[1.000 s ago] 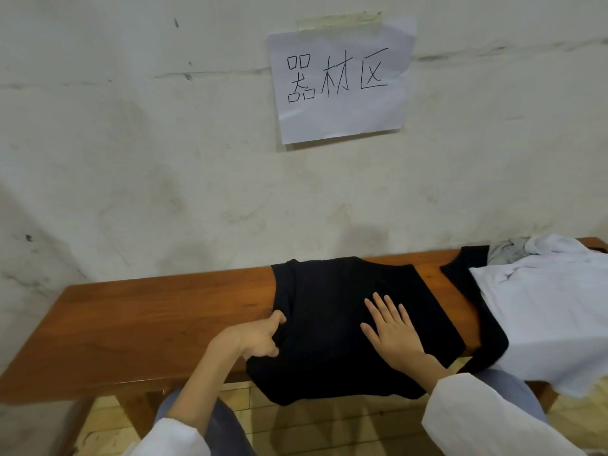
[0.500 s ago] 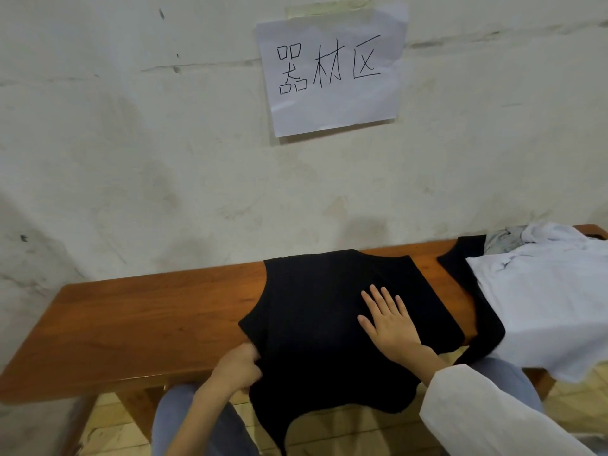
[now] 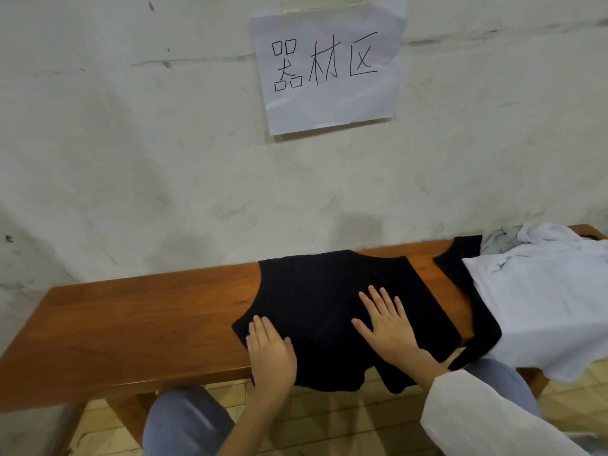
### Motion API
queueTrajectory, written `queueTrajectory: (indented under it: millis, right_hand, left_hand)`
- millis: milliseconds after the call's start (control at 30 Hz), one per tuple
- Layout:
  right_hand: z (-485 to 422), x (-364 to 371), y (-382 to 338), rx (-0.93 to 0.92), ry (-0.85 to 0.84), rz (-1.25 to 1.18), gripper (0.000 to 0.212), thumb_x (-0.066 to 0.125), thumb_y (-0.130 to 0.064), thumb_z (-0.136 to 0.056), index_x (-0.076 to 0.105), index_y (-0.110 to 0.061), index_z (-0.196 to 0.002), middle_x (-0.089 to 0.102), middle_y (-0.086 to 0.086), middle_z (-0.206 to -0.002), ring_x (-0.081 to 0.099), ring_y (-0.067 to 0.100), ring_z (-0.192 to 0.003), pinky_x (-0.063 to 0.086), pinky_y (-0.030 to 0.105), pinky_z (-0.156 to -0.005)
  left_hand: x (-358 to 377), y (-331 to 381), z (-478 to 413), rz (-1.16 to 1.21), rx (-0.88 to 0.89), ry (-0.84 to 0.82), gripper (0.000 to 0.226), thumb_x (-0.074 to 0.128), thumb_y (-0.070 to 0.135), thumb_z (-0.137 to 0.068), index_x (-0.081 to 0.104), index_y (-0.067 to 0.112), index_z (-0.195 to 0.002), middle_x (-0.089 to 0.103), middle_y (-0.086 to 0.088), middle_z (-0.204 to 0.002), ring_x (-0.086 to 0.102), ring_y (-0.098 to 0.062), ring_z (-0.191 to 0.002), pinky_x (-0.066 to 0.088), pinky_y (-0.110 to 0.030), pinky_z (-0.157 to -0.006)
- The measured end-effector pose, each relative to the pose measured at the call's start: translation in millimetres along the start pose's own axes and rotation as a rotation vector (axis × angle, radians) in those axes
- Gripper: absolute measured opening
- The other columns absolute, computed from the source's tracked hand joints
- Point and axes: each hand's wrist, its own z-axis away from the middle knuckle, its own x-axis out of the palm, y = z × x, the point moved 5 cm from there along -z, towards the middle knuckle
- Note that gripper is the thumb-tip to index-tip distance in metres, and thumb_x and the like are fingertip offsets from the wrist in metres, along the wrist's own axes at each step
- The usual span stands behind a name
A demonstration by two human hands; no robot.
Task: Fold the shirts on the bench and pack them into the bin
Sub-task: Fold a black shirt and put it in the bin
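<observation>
A black shirt (image 3: 322, 301), partly folded, lies across the middle of the wooden bench (image 3: 131, 324), its lower edge hanging over the front. My left hand (image 3: 270, 352) lies flat on the shirt's front left corner, fingers straight. My right hand (image 3: 388, 320) presses flat on the shirt's middle, fingers spread. At the right end a white shirt (image 3: 543, 297) lies on another black garment (image 3: 473, 287), with a grey piece (image 3: 500, 240) behind. No bin is in view.
A white wall rises right behind the bench, with a taped paper sign (image 3: 329, 70) on it. The bench's left half is bare wood. My knees (image 3: 184, 419) are under the front edge, above a tiled floor.
My left hand let go of the shirt's left edge and now lies flat on the front left corner. The hanging flap has been brought up. The right hand stayed pressed in place.
</observation>
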Motion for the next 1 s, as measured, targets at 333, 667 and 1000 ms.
queueTrajectory:
  millis: [333,667,1000]
  right_hand:
    - [-27,-24,54,0.171,0.011,-0.135,0.075,0.028,-0.057,-0.096,0.003,-0.014,-0.152,-0.001,0.007,-0.160,-0.007,0.022,-0.147,0.000,0.039,-0.120]
    - [-25,-10,47,0.438,0.085,-0.033,0.091,0.016,-0.072,-0.089,-0.003,-0.009,-0.152,-0.007,0.019,-0.158,-0.011,0.036,-0.145,-0.005,0.047,-0.118]
    - [-59,-9,49,0.214,0.041,0.015,0.082,0.006,-0.072,-0.086,-0.002,-0.025,-0.152,-0.010,0.009,-0.159,-0.015,0.025,-0.146,-0.011,0.043,-0.116]
  left_hand:
    - [-27,-36,-71,-0.107,-0.204,-0.183,0.062,0.045,0.052,-0.089,0.027,0.022,-0.141,0.019,-0.015,-0.153,0.015,-0.040,-0.140,0.012,-0.059,-0.112]
    - [15,12,-68,-0.108,-0.029,-0.089,0.058,0.035,0.040,-0.087,0.054,0.011,-0.133,0.047,-0.025,-0.139,0.043,-0.043,-0.129,0.028,-0.062,-0.104]
    - [-10,-41,-120,-0.085,-0.090,0.137,0.056,0.033,0.041,-0.099,0.023,0.022,-0.150,0.015,-0.011,-0.158,0.006,-0.027,-0.147,-0.002,-0.048,-0.116]
